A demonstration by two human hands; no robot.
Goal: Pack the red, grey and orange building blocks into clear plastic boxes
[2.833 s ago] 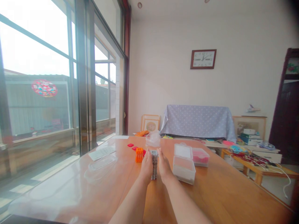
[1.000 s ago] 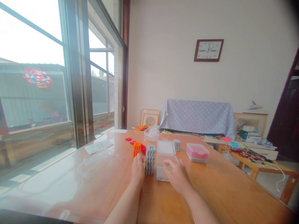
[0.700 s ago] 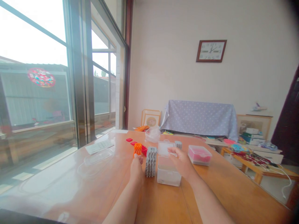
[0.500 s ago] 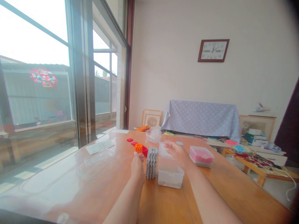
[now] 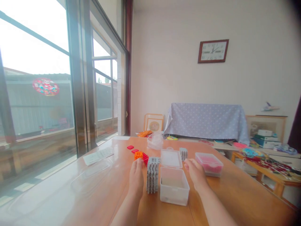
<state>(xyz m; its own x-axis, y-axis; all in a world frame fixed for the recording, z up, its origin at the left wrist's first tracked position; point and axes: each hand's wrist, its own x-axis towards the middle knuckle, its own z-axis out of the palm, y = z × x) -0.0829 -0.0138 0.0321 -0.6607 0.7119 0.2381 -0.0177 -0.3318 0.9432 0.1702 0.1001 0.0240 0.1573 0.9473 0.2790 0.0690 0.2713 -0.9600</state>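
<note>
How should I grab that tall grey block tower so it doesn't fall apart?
Pinch the grey block stack low on its two broad side faces, coming from above. It stands upright and narrow; the left hand and clear box crowd its sides, so the top is probably freest.

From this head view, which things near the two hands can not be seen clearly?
- Left hand: fingertips hidden by its own back; contact with the grey block stack unclear.
- Open clear box: frosted walls blur its contents.
- Orange and red blocks: partly behind the left hand; count unclear.
- Pink-filled box: contents too small to tell.
- Right hand: palm faces down; whether it holds anything is unclear.
</note>
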